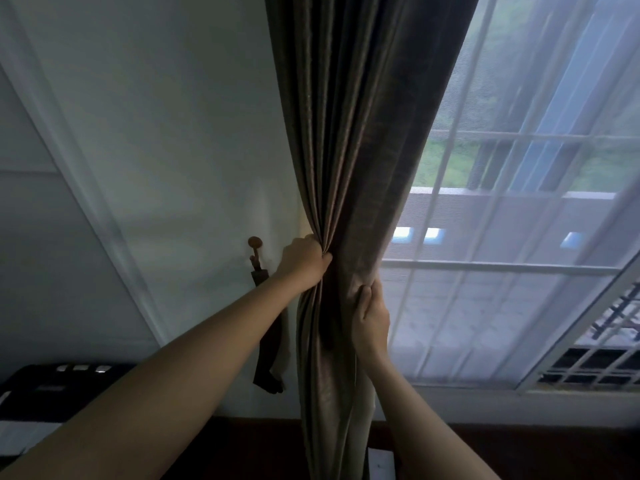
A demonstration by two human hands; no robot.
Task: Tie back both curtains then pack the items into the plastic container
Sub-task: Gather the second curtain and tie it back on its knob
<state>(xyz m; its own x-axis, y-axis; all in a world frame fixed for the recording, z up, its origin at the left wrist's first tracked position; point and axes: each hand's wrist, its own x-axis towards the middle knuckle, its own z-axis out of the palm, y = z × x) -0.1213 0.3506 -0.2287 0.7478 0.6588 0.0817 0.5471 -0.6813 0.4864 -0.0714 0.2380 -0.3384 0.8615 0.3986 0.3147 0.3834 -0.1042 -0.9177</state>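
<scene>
Head view: a dark brown curtain (346, 150) hangs in the middle, between a white wall (173, 133) on the left and a window (519, 265) on the right.
Curtain: its folds are drawn into a narrow bunch at the height of the hands; above them it spreads wide.
Left hand (303, 261): closed around the left side of the bunch, fingers curled into the folds.
Right hand (370, 317): a little lower, on the right edge of the curtain; thumb and fingers pinch the cloth.
Hook (255, 242): a round brown knob on the wall, just left of the left hand.
Strap (268, 351): a dark strip hangs from the hook, beside the curtain, partly behind the left forearm.
Window: white bars under thin white cloth; the outside is blurred.
</scene>
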